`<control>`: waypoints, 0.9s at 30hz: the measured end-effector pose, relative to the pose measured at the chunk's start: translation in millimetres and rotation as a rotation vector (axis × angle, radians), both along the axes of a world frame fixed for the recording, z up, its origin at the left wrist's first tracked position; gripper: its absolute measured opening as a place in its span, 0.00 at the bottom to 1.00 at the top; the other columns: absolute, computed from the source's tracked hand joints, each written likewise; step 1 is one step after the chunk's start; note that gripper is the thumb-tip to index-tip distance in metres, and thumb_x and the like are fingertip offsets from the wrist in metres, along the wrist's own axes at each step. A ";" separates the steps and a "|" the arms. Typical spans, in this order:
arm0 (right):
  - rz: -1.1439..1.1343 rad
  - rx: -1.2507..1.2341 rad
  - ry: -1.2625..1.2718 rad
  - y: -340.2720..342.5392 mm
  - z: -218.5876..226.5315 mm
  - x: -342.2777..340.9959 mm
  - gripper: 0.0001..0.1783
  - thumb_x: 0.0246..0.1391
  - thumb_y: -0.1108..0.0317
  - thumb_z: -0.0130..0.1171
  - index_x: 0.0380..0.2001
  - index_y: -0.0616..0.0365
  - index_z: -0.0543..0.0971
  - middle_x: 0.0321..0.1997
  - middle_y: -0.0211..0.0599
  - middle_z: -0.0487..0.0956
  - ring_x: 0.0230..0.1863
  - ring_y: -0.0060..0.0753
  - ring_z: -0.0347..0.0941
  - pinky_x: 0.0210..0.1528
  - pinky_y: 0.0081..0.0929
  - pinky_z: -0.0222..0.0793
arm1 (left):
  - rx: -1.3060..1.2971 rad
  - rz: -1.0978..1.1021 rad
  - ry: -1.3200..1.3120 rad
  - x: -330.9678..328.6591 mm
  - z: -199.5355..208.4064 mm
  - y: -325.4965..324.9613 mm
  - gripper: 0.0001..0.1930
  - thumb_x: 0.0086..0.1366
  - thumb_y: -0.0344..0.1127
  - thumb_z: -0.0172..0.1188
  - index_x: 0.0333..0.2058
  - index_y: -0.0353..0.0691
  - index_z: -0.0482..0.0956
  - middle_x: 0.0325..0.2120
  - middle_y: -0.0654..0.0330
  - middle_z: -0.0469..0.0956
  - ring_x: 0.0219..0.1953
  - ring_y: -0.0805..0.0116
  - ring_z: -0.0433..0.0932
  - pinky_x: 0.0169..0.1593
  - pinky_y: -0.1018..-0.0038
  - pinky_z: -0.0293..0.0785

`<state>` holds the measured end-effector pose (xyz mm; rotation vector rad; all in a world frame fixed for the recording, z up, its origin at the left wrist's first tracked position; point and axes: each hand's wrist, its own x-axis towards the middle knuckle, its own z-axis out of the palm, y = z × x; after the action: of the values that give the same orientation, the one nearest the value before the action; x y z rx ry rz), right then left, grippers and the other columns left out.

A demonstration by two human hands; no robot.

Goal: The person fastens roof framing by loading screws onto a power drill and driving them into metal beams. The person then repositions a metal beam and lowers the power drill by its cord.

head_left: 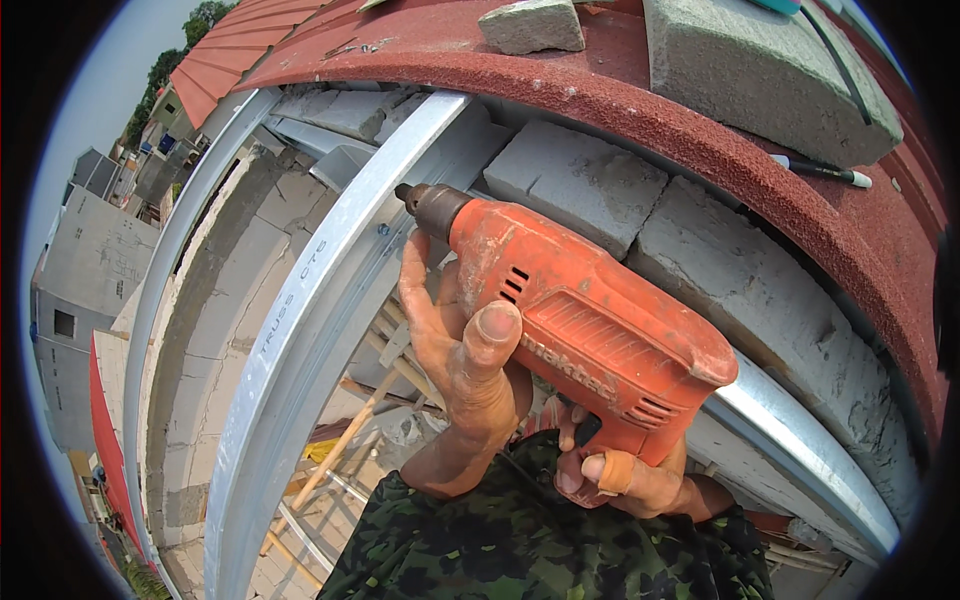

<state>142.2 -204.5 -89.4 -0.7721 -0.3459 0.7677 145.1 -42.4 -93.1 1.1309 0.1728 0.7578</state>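
An orange, worn power drill (590, 310) lies tilted across the middle, its dark chuck (436, 208) pointing to the upper left. The chuck's tip is in front of a galvanized steel truss channel (300, 290); contact there cannot be made out. My right hand (640, 480) wraps round the drill's handle near the trigger, with a tan bandage on its thumb. My left hand (465, 370) supports the drill's front from below. Its thumb rests along the housing and its index finger reaches up beside the chuck; the other fingers are partly hidden. A small screw head (383, 230) shows on the channel's side.
Grey blocks (580, 185) line the wall under a red roof edge (560, 95). On the roof lie a large block (770, 75), a broken piece (532, 25) and a marker (830, 172). Another steel channel (170, 270) runs at left. Wooden poles (345, 440) stand below.
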 end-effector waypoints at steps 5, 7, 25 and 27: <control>0.005 0.008 0.029 1.1 -1.7 -2.4 0.24 0.49 0.80 0.59 0.50 0.73 0.66 0.28 0.41 0.74 0.18 0.21 0.68 0.17 0.19 0.61 | 0.001 0.005 -0.020 -0.8 -1.5 -0.9 0.53 0.55 0.56 0.65 0.64 0.32 0.42 0.54 0.46 0.61 0.56 0.56 0.69 0.56 0.59 0.75; -0.031 -0.007 0.018 -0.2 -2.9 -2.3 0.26 0.49 0.80 0.59 0.51 0.72 0.65 0.30 0.41 0.74 0.19 0.21 0.68 0.17 0.19 0.61 | 0.002 0.009 -0.011 0.1 -1.8 -2.2 0.51 0.55 0.57 0.65 0.63 0.32 0.43 0.54 0.46 0.61 0.56 0.57 0.70 0.55 0.60 0.76; -0.027 -0.046 0.002 -1.7 -4.5 -2.0 0.27 0.46 0.80 0.60 0.51 0.71 0.67 0.33 0.43 0.76 0.23 0.22 0.72 0.19 0.19 0.66 | -0.010 0.051 0.027 -1.9 -10.2 1.1 0.42 0.55 0.60 0.64 0.55 0.36 0.54 0.47 0.50 0.66 0.49 0.60 0.74 0.50 0.63 0.79; -0.010 -0.055 0.027 -2.3 -6.1 -2.5 0.26 0.47 0.80 0.60 0.51 0.71 0.67 0.33 0.42 0.76 0.22 0.22 0.72 0.19 0.19 0.65 | -0.009 0.044 0.017 -2.0 -10.9 1.5 0.41 0.56 0.59 0.63 0.55 0.36 0.54 0.47 0.50 0.66 0.49 0.60 0.74 0.50 0.62 0.78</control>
<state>139.7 -206.8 -95.5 -0.8136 -0.2977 0.7805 143.1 -40.9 -104.0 1.1285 0.2156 0.7863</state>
